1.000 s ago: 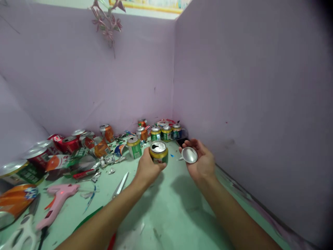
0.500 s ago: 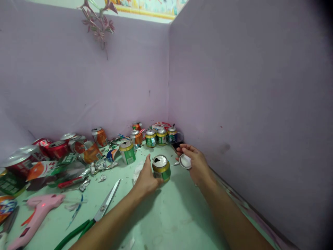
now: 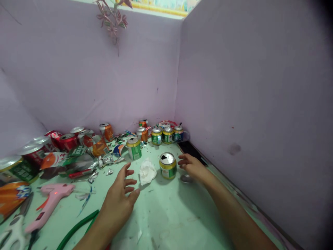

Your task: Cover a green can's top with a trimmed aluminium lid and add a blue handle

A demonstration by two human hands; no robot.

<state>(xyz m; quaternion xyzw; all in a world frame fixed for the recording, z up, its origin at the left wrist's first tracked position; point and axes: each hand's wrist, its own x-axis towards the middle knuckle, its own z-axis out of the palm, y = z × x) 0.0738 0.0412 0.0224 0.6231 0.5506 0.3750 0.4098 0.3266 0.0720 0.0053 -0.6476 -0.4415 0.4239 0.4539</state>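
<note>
Left hand [image 3: 120, 194]: fingers spread, grasp empty, near crumpled tissue [image 3: 147, 172]. Right hand [image 3: 194, 169]: fingers loosely parted, nothing visibly held; contact with shallow metal dish [image 3: 186, 178] below cannot be told. Short can [image 3: 168, 170]: upright on table [image 3: 179, 217] between hands, mouth opened; dish lies beside it, not joined. Beyond: taller can [image 3: 134, 150], mouth likewise opened, top bare. Far corner: three small cans [image 3: 168, 134], raised tops fitted, apparently further worked.

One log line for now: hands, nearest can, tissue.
left hand: open, by tissue | right hand: open, beside nearest can | nearest can: upright on table | metal piece: by right hand
</note>
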